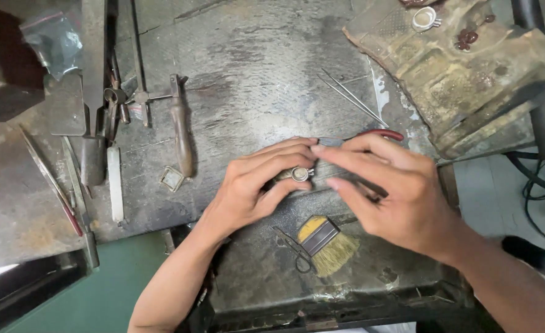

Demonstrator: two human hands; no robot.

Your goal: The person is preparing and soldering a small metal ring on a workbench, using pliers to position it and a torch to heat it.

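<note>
1. Head view, centre: left hand (257, 188) curled over the worn bench (254, 68), fingers narrowed and pinching a small round metal piece (299, 174) between thumb and fingertips, held just above the bench edge.
2. Same view, right of centre: right hand (395, 194) closed around red-handled pliers (380, 134), forefinger stretched along the tool toward the piece; plier tips hidden behind the left fingertips, so contact with the piece impossible to confirm.
3. Below the hands: a short flat brush (326, 242) with pale bristles lying in the dark tray (260, 277), small black scissors (294, 250) just beside it on the left.
4. Left part of the bench: a wooden-handled tool (181, 132) lying lengthwise, a small square metal frame (172, 178) near its lower end, files and other long tools (93, 92) farther left.
5. Upper right: two thin metal rods (352, 97) lying at a slant, a charred block (463, 74) behind them with a round silvery setting (424, 18) and small dark red stones (467, 38) on top.
6. For good handling, judging from the grip: keep the left pinch steady and low over the tray so a slip drops the piece there; bring the pliers in lightly, squeezing only enough to hold, since thin metal likely marks or bends under hard pressure.
</note>
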